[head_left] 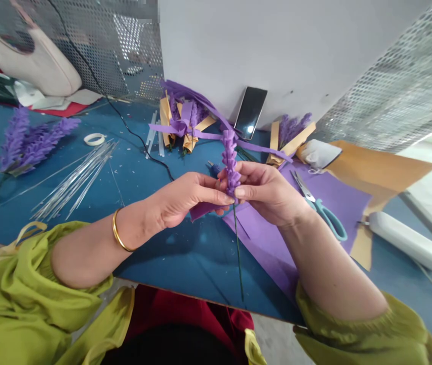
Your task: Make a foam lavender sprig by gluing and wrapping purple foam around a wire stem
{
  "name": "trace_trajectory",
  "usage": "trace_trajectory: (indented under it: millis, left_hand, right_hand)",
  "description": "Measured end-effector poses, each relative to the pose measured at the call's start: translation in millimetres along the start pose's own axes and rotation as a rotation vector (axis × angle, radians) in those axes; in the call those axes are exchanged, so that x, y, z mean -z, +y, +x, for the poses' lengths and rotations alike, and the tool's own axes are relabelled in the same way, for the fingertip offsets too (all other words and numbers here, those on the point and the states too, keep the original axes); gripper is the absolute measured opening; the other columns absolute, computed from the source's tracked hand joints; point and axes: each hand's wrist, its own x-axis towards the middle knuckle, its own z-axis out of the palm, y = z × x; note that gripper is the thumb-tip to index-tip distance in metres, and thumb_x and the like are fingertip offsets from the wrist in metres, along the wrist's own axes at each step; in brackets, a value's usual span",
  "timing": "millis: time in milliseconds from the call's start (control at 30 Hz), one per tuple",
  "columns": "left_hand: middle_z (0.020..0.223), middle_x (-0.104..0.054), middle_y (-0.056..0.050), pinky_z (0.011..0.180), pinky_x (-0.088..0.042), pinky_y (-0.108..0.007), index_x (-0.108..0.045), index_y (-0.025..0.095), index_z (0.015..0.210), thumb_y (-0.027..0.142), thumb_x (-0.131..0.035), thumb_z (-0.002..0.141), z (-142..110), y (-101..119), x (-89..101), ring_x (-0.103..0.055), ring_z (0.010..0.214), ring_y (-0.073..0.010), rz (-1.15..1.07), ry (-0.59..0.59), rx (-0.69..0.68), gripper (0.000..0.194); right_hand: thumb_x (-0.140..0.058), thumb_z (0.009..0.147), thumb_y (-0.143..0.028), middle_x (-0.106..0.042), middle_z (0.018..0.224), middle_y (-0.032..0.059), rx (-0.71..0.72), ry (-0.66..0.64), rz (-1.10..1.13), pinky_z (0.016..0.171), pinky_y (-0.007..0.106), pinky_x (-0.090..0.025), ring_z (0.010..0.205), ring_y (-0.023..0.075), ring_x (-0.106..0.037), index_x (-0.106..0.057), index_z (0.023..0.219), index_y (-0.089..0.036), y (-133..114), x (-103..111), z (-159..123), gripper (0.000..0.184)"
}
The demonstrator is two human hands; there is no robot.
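Note:
Both hands meet above a blue table. My right hand pinches a purple paper lavender spike where it sits on a thin green wire stem that hangs down toward me. My left hand is closed on a purple paper strip at the base of the spike. A gold bangle circles the left wrist.
Teal-handled scissors lie on purple paper sheets to the right. Behind are wrapped lavender bouquets, a phone leaning on a white board, brown paper and a white roll. Left: a bundle of wires, a tape roll, finished purple flowers.

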Motion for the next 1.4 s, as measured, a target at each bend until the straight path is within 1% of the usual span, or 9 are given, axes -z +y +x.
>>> trace_trajectory:
  millis: [200,333,433,633,733,933,1200,1300,1400]
  left_hand:
    - [0.073,-0.069,-0.005,0.066,-0.046,-0.026,-0.076,0.013,0.072,0.021,-0.074,0.071,0.9,0.8,4.2,-0.059,0.067,-0.0126,0.053,-0.027,-0.015,0.008]
    - [0.069,-0.07,-0.008,0.059,-0.045,-0.027,-0.076,0.013,0.068,0.025,-0.063,0.076,1.4,2.7,5.6,-0.062,0.066,-0.0166,0.096,-0.041,0.003,0.019]
    - [0.07,-0.071,-0.008,0.059,-0.046,-0.026,-0.076,0.013,0.067,0.024,-0.061,0.075,1.6,3.4,5.7,-0.063,0.067,-0.0168,0.1,-0.032,-0.007,0.02]
    - [0.065,-0.067,-0.004,0.053,-0.04,-0.023,-0.075,0.014,0.066,0.025,-0.071,0.069,1.0,2.0,6.2,-0.058,0.061,-0.0131,0.173,-0.003,-0.003,0.012]
    - [0.064,-0.066,-0.003,0.055,-0.041,-0.023,-0.075,0.015,0.065,0.024,-0.075,0.068,0.8,0.7,5.6,-0.056,0.06,-0.0117,0.169,0.024,-0.01,0.01]
    - [0.067,-0.069,-0.004,0.062,-0.044,-0.024,-0.077,0.016,0.067,0.02,-0.076,0.067,2.2,1.4,4.1,-0.06,0.066,-0.0132,0.127,0.098,-0.037,0.004]
    - [0.06,-0.063,-0.002,0.053,-0.037,-0.023,-0.076,0.017,0.064,0.02,-0.077,0.069,2.2,1.0,7.4,-0.051,0.057,-0.0104,0.187,-0.002,-0.032,0.006]
    - [0.064,-0.066,-0.003,0.055,-0.04,-0.024,-0.077,0.017,0.066,0.016,-0.074,0.07,3.5,3.3,10.9,-0.054,0.058,-0.011,0.128,0.018,-0.051,0.004]
    - [0.072,-0.07,-0.004,0.059,-0.043,-0.024,-0.079,0.016,0.073,0.015,-0.076,0.067,8.7,6.7,20.3,-0.057,0.06,-0.0107,0.022,0.146,-0.112,0.006]
  right_hand:
    - [-0.086,0.068,-0.023,-0.067,0.073,-0.0019,0.031,0.05,-0.023,0.053,0.021,-0.044,0.057,0.0073,-0.054,-0.076,0.093,-0.02,-2.0,-3.6,-0.1,0.027]
    - [-0.086,0.068,-0.027,-0.069,0.077,-0.0002,-0.013,0.043,-0.039,0.057,0.025,-0.048,0.06,0.0103,-0.058,-0.076,0.093,-0.019,-5.4,-3.9,-1.9,0.029]
    - [-0.085,0.069,-0.026,-0.071,0.078,0.0005,-0.012,0.046,-0.049,0.06,0.026,-0.051,0.062,0.0123,-0.062,-0.075,0.093,-0.019,-6.9,-4.7,-2.8,0.026]
    - [-0.084,0.07,-0.023,-0.073,0.077,0.0006,-0.013,-0.006,-0.022,0.069,0.031,-0.057,0.066,0.0162,-0.069,-0.074,0.093,-0.018,-5.5,-5.9,-2.1,0.026]
    - [-0.082,0.072,-0.02,-0.073,0.079,0.0002,0.0,-0.019,0.002,0.071,0.032,-0.058,0.067,0.0162,-0.07,-0.074,0.095,-0.018,-3.6,-6.8,-1.3,0.025]
    - [-0.081,0.07,-0.017,-0.074,0.082,0.0005,0.025,0.078,0.013,0.073,0.031,-0.059,0.071,0.0154,-0.07,-0.074,0.099,-0.018,-2.4,-7.7,-0.3,0.029]
    - [-0.08,0.071,-0.023,-0.074,0.083,0.0005,0.018,0.014,-0.052,0.076,0.034,-0.058,0.073,0.0172,-0.071,-0.071,0.104,-0.018,-3.5,-10.9,-1.5,0.034]
    - [-0.081,0.072,-0.032,-0.071,0.081,0.0004,0.007,0.148,-0.136,0.07,0.029,-0.055,0.068,0.0138,-0.067,-0.07,0.101,-0.018,-5.3,-7.9,-0.7,0.034]
    - [-0.071,0.08,-0.044,-0.067,0.069,0.0004,-0.056,0.363,-0.438,0.056,0.025,-0.048,0.056,0.011,-0.058,-0.065,0.081,-0.017,-4.5,-1.6,0.7,0.027]
